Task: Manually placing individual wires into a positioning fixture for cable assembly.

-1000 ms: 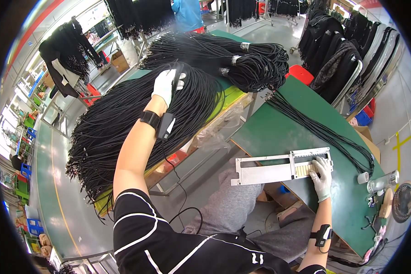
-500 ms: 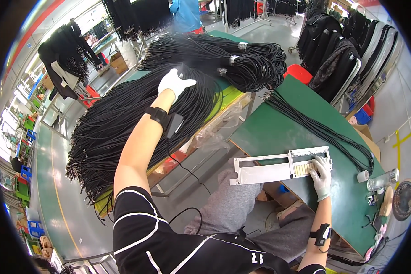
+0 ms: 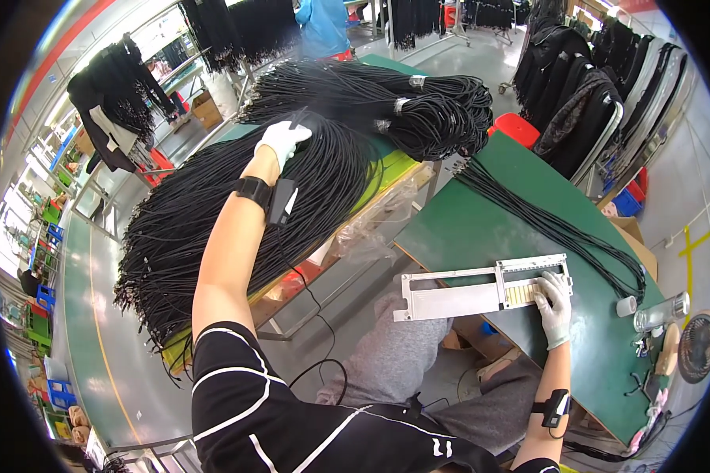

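My left hand [image 3: 282, 143], in a white glove, is at the far edge of a big heap of black cables [image 3: 237, 205]. Its fingers are closed around what looks like a black cable [image 3: 299, 118], a short dark length of which shows above them. My right hand [image 3: 555, 310], also gloved, grips the right end of a long pale rectangular frame [image 3: 450, 303]. That frame has open slots and a row of cream-coloured blocks beside my fingers. It lies level, its right part over the green table and its left end above my lap.
Bundled cable coils [image 3: 442, 118] lie beyond the heap. A loose strand of cables [image 3: 552, 221] crosses the green table [image 3: 450, 229]. At right are a glass jar [image 3: 661, 312] and a small fan [image 3: 698, 347]. A red stool [image 3: 516, 126] stands behind, near hanging black cables.
My left hand has moved a little to the left and slightly down over the cable heap, still closed. My right hand and the pale frame have hardly moved.
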Motion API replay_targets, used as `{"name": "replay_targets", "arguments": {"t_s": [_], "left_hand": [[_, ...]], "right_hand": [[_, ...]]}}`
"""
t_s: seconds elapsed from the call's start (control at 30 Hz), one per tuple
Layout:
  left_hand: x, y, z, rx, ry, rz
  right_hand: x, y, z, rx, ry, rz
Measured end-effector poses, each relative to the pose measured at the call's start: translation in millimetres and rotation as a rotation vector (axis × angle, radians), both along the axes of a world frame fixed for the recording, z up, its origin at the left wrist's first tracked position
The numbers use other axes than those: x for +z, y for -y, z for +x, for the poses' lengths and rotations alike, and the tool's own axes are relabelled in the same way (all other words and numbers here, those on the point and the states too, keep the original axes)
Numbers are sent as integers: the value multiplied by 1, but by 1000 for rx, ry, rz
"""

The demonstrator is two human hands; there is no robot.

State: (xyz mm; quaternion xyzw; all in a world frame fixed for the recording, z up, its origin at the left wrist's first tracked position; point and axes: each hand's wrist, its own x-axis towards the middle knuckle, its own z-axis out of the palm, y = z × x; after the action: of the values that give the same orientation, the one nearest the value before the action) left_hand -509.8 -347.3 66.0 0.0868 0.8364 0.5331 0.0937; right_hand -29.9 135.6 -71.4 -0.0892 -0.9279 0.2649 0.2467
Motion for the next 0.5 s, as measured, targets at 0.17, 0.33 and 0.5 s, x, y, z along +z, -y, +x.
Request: {"name": "replay_targets", "arguments": {"t_s": [0.17,0.33,0.5], "left_hand": [[-10,11,-14,38,45,278],[-1,-19,6,-56,-294,-481],[-5,-16,7,-44,-270,-295]], "right_hand": [[-3,3,-4,17,-19,-10],[-4,-3,1,8,-39,33],[-8,-7,1,11,-37,27]]}}
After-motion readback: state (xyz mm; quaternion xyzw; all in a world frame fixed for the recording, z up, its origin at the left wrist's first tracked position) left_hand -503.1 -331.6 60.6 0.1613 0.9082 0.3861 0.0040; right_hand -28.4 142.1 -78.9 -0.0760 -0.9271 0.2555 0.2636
